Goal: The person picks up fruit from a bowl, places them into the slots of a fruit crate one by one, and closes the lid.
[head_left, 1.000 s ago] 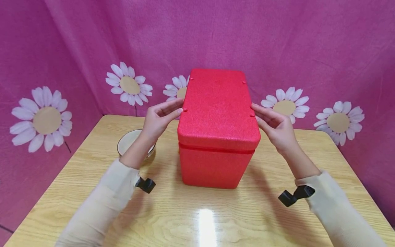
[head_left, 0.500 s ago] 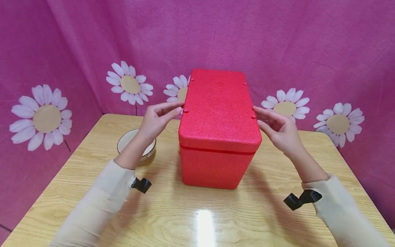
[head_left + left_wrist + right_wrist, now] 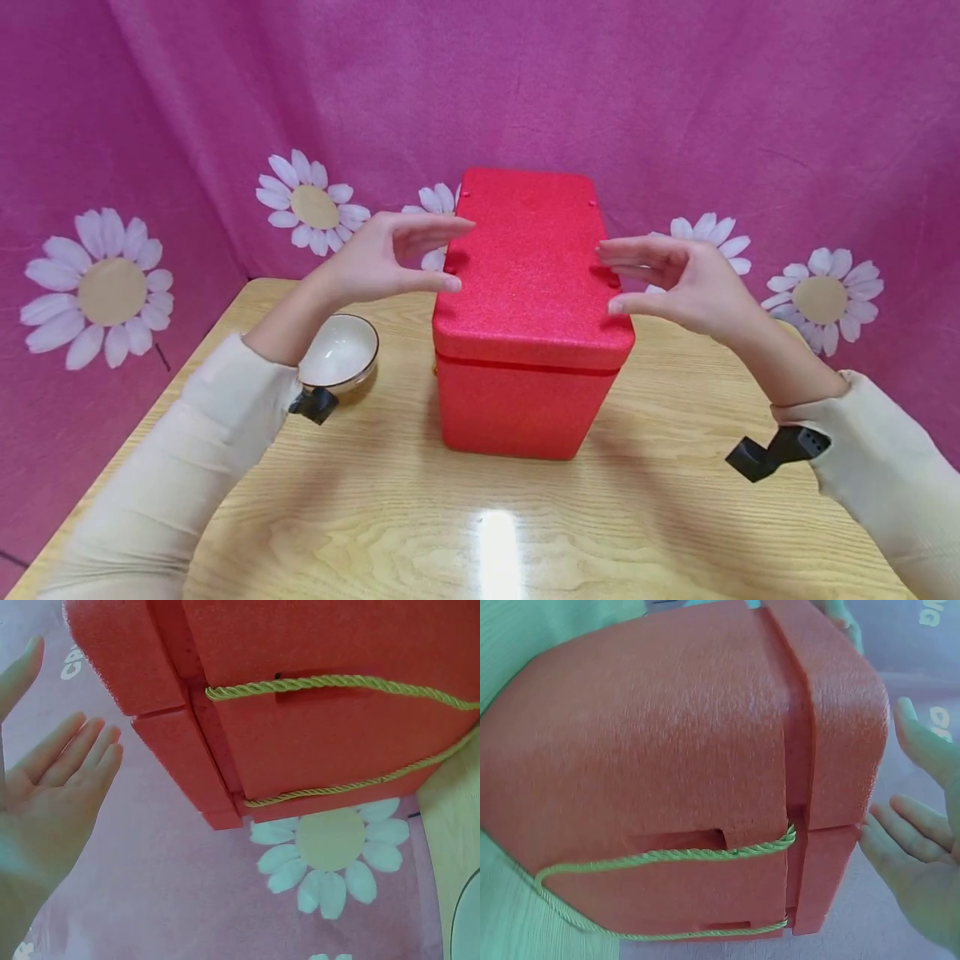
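A red foam box (image 3: 525, 408) with its red lid (image 3: 532, 258) on stands upright on the table. My left hand (image 3: 382, 258) is raised at the lid's left edge, fingers straight and thumb apart, holding nothing. On the other side my right hand (image 3: 690, 283) hovers at the lid's right edge, its fingers likewise extended. In the left wrist view, a gap shows between the left fingertips (image 3: 112, 739) and the lid. A yellow twisted rope (image 3: 337, 681) hangs along the box's left side. Another yellow rope (image 3: 660, 856) hangs on the right side.
A white bowl (image 3: 341, 354) with a dark rim stands left of the box, partly behind the left forearm. The wooden table (image 3: 420, 533) reaches back to a pink curtain (image 3: 525, 83) printed with white daisies.
Both hands have let go of the lid's side edges and risen, fingers spreading from thumbs. The forearms have moved outward, uncovering more of the bowl. The box and lid have stayed put.
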A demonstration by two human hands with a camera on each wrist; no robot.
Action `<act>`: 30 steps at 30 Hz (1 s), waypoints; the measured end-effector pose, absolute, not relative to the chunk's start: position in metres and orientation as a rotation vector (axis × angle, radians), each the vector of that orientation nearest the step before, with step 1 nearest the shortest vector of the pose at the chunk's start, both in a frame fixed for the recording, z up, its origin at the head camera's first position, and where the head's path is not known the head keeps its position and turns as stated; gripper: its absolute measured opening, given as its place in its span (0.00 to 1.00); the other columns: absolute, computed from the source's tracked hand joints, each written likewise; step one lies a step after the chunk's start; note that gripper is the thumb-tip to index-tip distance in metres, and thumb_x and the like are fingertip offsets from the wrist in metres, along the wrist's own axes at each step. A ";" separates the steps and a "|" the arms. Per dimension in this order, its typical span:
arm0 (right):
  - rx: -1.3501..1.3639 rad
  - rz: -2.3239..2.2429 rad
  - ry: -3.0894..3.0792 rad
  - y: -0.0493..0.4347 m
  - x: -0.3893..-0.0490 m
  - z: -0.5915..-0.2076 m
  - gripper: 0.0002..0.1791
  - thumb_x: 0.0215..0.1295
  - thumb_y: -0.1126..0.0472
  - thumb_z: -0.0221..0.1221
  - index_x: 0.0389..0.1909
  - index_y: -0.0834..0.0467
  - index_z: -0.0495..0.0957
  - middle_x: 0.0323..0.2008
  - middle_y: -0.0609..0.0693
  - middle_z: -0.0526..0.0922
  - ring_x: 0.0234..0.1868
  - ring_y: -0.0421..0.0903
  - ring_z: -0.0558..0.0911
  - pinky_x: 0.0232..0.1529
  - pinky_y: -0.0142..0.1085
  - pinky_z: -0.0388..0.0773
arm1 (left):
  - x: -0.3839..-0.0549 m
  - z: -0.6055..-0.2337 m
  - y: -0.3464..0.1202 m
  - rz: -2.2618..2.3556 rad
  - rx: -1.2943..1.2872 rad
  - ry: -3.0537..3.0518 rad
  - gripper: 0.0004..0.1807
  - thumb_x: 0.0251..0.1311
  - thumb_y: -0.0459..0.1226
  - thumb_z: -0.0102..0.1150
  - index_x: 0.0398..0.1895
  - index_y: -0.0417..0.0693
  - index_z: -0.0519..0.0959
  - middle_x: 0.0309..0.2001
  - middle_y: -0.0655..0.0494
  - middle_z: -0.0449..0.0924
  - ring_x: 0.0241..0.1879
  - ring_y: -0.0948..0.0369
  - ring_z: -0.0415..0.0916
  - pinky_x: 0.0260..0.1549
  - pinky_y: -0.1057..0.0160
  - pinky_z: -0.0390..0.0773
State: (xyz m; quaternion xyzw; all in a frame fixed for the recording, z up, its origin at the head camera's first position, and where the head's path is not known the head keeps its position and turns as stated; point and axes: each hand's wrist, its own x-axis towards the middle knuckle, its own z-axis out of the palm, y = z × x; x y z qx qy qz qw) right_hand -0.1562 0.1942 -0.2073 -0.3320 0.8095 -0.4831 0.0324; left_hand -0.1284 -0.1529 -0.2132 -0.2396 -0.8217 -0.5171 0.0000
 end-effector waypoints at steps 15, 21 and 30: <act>-1.168 -1.079 2.879 0.180 -0.159 -0.205 0.34 0.37 0.60 0.78 0.52 0.56 0.82 0.47 0.54 0.87 0.45 0.17 0.78 0.47 0.12 0.72 | -0.139 -0.213 -0.157 -1.221 -1.008 -2.681 0.32 0.43 0.36 0.76 0.56 0.42 0.78 0.53 0.50 0.83 0.55 0.59 0.79 0.61 0.61 0.74; -1.237 -0.985 2.971 0.181 -0.160 -0.206 0.33 0.34 0.58 0.79 0.49 0.54 0.83 0.43 0.50 0.88 0.42 0.17 0.77 0.43 0.13 0.73 | -0.142 -0.214 -0.160 -1.110 -1.090 -2.650 0.30 0.43 0.37 0.76 0.54 0.42 0.79 0.51 0.50 0.84 0.53 0.59 0.80 0.57 0.61 0.77; -1.354 -1.095 2.844 0.184 -0.153 -0.217 0.32 0.37 0.62 0.77 0.50 0.59 0.82 0.44 0.54 0.88 0.45 0.22 0.78 0.48 0.13 0.72 | -0.136 -0.227 -0.160 -1.089 -1.185 -2.567 0.29 0.44 0.36 0.75 0.54 0.43 0.79 0.51 0.51 0.83 0.51 0.59 0.80 0.54 0.62 0.79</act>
